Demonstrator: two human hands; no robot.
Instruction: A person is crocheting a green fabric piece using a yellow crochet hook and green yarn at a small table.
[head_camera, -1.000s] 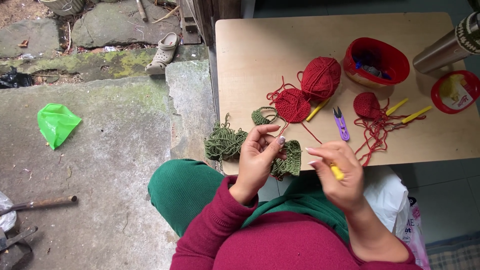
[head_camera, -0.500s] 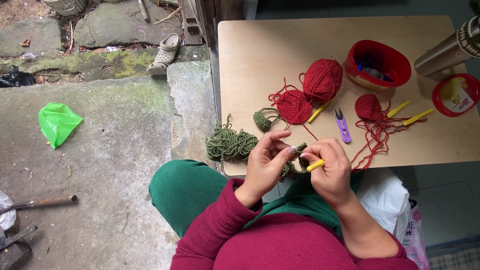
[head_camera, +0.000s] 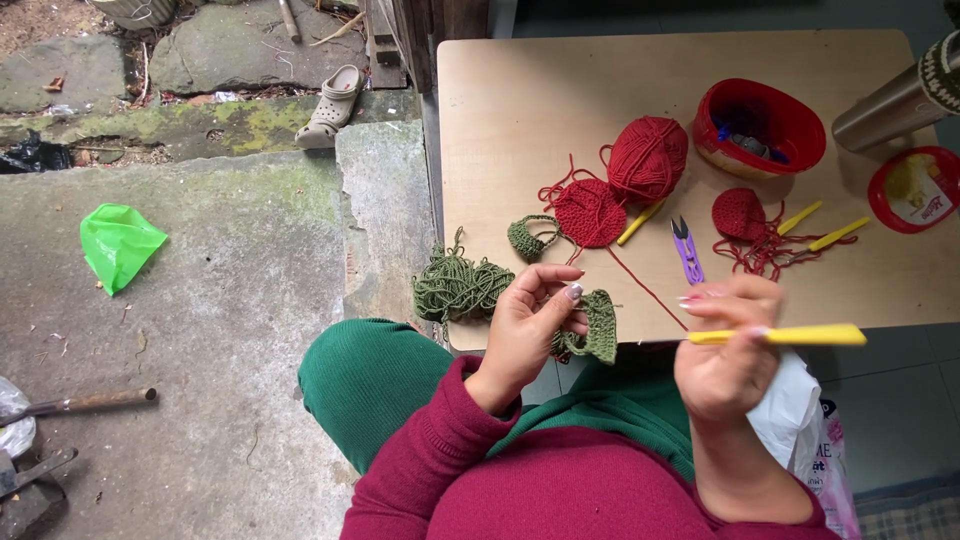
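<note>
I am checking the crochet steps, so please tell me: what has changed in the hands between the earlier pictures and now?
The right hand drew the yellow crochet hook away to the right, out of the green crocheted piece; half a second ago both hands were together. The left hand keeps holding that piece. The yarn and the tools on the table stayed in place.

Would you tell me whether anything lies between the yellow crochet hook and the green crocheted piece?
Nothing visible does. The right hand holds the yellow crochet hook apart from the green crocheted piece in the left hand; only open space separates them.
</note>
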